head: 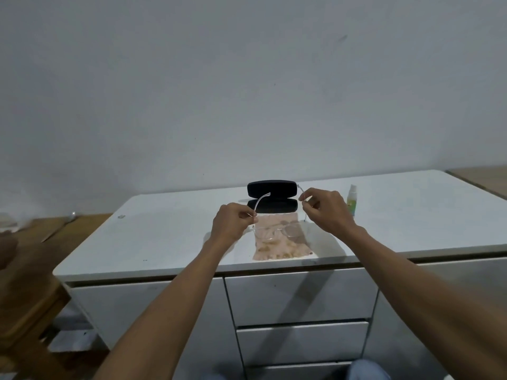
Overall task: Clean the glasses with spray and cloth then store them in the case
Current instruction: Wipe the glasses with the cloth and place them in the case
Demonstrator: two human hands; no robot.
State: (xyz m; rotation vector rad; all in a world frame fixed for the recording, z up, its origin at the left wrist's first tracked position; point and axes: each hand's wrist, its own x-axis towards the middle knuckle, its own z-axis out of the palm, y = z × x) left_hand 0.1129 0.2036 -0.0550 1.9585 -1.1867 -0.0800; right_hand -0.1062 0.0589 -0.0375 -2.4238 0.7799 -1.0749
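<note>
Clear plastic is what I'm looking at first: the glasses (pixel 277 229) have a transparent frame with thin see-through temple arms, and both hands have them lifted just above the cloth. My left hand (pixel 233 223) reaches in from the lower left, forearm straight, knuckles up, fingers curled and pinched onto the left temple arm, whose curved tip sticks up in front of the case. My right hand (pixel 323 209) comes in from the lower right the same way, thumb and forefinger nipped tight on the right temple arm near its tip. Both temples are swung out, the lenses hanging low between the hands, facing down toward the cloth.

Under them lies the cleaning cloth (pixel 279 242), a soft flat rectangle in pale pink with tan blotchy print, near the front edge of the white, smooth, glossy surface (pixel 164 237). Just behind the cloth sits the glasses case (pixel 272 197), a matte black hard shell with rounded ends, hinged open with the lid standing up. To the right of my right hand stands the spray bottle (pixel 351 200), small, upright, a slim cylinder with a pale cap and a green-yellow label. White flat-fronted drawers (pixel 299 297) run below the surface, and a plain grey wall (pixel 247 91) fills the back.
</note>
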